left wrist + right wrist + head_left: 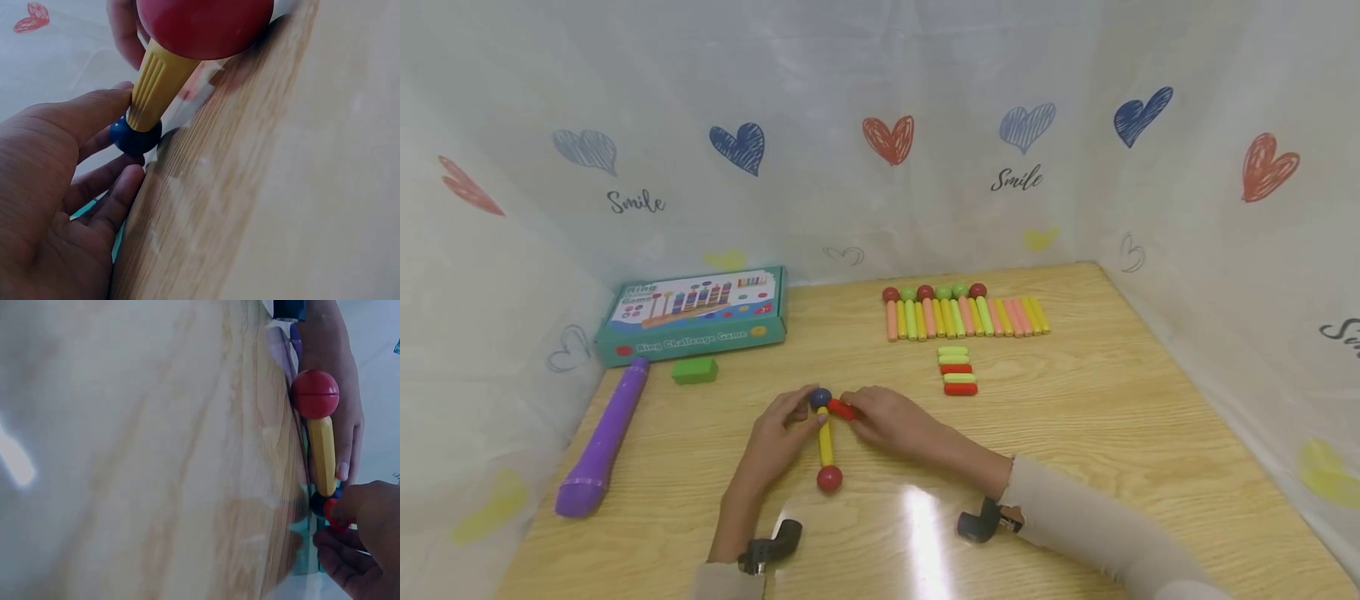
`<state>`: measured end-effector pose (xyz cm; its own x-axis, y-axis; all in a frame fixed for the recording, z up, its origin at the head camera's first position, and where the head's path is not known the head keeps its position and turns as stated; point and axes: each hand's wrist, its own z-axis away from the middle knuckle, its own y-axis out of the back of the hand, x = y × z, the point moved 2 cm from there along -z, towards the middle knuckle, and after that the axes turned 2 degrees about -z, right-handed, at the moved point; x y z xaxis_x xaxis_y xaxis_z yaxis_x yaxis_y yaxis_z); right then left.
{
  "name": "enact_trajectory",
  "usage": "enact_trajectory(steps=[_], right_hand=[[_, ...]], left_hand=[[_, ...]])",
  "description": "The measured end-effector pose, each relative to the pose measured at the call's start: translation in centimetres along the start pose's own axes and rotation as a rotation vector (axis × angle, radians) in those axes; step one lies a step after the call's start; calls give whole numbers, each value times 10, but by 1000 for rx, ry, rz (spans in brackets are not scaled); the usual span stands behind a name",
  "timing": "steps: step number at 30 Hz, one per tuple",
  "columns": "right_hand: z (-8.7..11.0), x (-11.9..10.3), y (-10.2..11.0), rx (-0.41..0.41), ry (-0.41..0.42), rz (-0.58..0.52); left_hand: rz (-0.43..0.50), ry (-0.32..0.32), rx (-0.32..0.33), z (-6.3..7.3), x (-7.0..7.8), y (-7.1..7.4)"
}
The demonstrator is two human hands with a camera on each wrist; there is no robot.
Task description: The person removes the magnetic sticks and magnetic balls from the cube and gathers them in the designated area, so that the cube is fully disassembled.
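My left hand (778,433) pinches a blue ball (821,398) between thumb and fingers. A yellow stick (826,437) runs from that ball toward me, with a red ball (830,478) on its near end. In my right hand (887,419) a short red stick (842,409) is pinched, its tip against the blue ball's right side. In the left wrist view, the thumb lies beside the yellow stick (159,84) where it meets the blue ball (135,136). The right wrist view shows right fingertips around the red stick (335,514), mostly hidden by the hand.
Several pink, yellow and green sticks (966,318) stand in a row at the back, red and green balls (925,293) behind them. Short green and red sticks (956,369) lie nearer. On the left are a game box (692,317), a green block (695,371) and a purple microphone (602,442).
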<state>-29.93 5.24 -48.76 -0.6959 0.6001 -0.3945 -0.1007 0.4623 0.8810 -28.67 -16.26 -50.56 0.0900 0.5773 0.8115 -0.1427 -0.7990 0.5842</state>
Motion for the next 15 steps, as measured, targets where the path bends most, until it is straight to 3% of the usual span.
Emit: enact_trajectory(steps=[5,9,12,15], right_hand=[[2,-5,3,127,126,-7],[0,-7,5,156,210,65],[5,-5,9,154,209,76],[17,-1,14,143,156,45]], left_hand=[[-22,-12,5,-1,1,3],[-31,-28,20,-2,0,3],[-25,-21,14,-3,-2,2],[-25,-9,7,-2,-2,0]])
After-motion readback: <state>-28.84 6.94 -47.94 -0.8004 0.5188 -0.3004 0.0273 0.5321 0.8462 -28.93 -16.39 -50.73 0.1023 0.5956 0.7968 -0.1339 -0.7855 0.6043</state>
